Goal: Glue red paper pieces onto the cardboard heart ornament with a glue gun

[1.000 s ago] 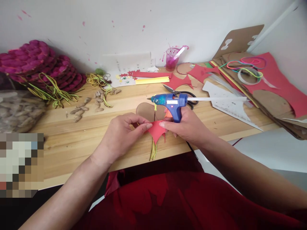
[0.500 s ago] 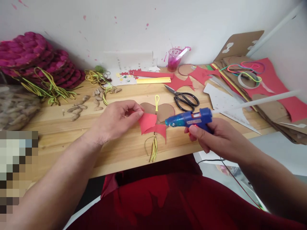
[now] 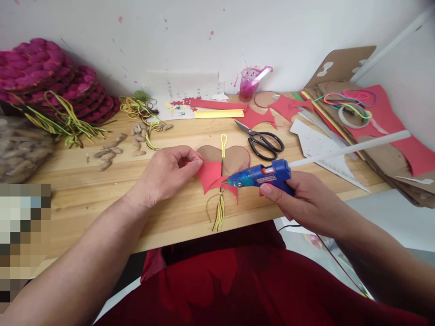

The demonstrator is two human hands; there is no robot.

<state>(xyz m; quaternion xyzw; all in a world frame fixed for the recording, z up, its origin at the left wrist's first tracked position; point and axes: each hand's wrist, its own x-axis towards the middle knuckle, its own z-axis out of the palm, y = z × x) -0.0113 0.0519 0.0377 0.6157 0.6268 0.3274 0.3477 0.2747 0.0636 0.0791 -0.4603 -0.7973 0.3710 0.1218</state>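
Nearest, right of the left grip [image 3: 171, 174], a yellow string tassel [image 3: 219, 213] lies on the counter [image 3: 170, 226]; that grip pinches a red paper [image 3: 210, 173] by its edge, and the right grip [image 3: 304, 199] is wrapped around a blue glue gun [image 3: 253, 176], its tip over the paper, but I can't tell if they touch. The paper hides the bottom of a brown cardboard shape [image 3: 238, 156] just past the grips, near black scissors [image 3: 254, 134]. Way behind is a pink cup [image 3: 247, 87], its insides hard to see.
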